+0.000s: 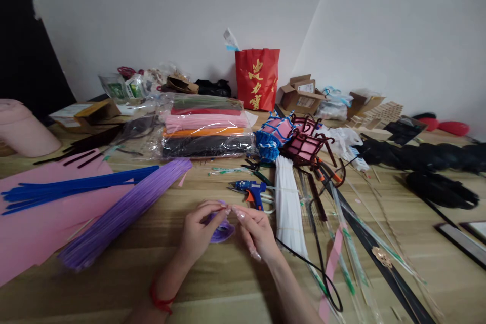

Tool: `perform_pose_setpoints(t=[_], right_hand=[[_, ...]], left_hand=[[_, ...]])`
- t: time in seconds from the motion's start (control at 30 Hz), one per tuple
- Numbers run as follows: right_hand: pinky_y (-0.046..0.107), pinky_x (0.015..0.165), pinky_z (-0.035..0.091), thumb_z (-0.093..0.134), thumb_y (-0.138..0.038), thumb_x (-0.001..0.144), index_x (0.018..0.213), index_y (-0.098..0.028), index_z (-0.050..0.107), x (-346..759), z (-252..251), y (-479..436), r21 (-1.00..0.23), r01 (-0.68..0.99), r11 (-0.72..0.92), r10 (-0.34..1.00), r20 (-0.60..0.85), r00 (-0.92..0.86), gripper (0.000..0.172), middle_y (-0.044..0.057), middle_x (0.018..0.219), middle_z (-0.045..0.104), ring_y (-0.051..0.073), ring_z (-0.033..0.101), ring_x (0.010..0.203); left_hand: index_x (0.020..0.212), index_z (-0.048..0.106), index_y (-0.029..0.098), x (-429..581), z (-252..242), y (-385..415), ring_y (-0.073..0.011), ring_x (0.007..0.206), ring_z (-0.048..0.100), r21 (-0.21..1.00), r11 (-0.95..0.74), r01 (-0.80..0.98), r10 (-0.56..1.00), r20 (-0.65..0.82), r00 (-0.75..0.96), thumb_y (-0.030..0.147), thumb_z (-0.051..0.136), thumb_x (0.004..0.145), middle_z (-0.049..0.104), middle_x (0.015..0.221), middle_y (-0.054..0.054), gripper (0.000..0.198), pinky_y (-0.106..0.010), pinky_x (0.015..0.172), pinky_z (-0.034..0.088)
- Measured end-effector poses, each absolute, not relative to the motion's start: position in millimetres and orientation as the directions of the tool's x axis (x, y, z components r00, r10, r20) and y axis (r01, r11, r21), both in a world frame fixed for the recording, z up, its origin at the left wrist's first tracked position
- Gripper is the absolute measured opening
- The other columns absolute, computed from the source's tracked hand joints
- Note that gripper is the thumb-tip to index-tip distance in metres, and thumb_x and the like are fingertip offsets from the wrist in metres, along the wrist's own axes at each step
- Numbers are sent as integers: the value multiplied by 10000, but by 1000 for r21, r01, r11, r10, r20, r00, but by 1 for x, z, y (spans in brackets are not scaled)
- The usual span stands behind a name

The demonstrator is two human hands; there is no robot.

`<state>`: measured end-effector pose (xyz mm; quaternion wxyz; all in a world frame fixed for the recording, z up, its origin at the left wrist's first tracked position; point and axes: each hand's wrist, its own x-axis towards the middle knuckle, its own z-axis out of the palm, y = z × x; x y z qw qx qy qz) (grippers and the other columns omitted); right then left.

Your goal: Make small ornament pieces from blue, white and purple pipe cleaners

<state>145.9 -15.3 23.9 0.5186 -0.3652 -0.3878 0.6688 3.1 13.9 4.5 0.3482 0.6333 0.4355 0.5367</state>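
A small curved piece of purple pipe cleaners [222,233] hangs just above the table at my left hand [197,230], whose thumb and fingers are closed on it. The fingertips of my right hand [257,232] are pinched together and meet those of my left. What lies between the right fingertips is too small to make out. Beyond my hands lies a blue glue gun [248,188] with an orange trigger. To the left rests a long bundle of purple pipe cleaners [127,217]; a bundle of white pipe cleaners [288,207] lies to the right.
Blue pipe cleaners [79,188] lie on pink sheets [34,212] at left. Bagged coloured pipe cleaners [207,124], a red bag [258,78] and pink-panelled lantern shapes [301,147] stand farther back. Black strips [375,248] and green-white sticks [345,263] lie at right.
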Motion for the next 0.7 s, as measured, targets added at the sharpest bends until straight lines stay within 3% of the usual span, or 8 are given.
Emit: perform_pose_setpoints(t=[0.27,0.7], right_hand=[[156,275,137,626,-459,756,1052,-101,666,143,14,-11,-881,-447,-154,977,-67,-205,465,-115,272,358,16,193,220],[158,273,115,633,-379,785,995,-102,670,134,20,-13,-780,-595,-195,970,-65,-232,350,-123,270,339,14,167,221]], left_hand=[[779,663,199,7,7,7,-180,788,639,774,-534,342,833,551,53,232,539,822,694,802,-50,135,-287,756,499],[843,603,205,13,0,-1,-187,818,607,622,-563,544,772,630,80,167,455,853,656,812,-56,154,-295,787,464]])
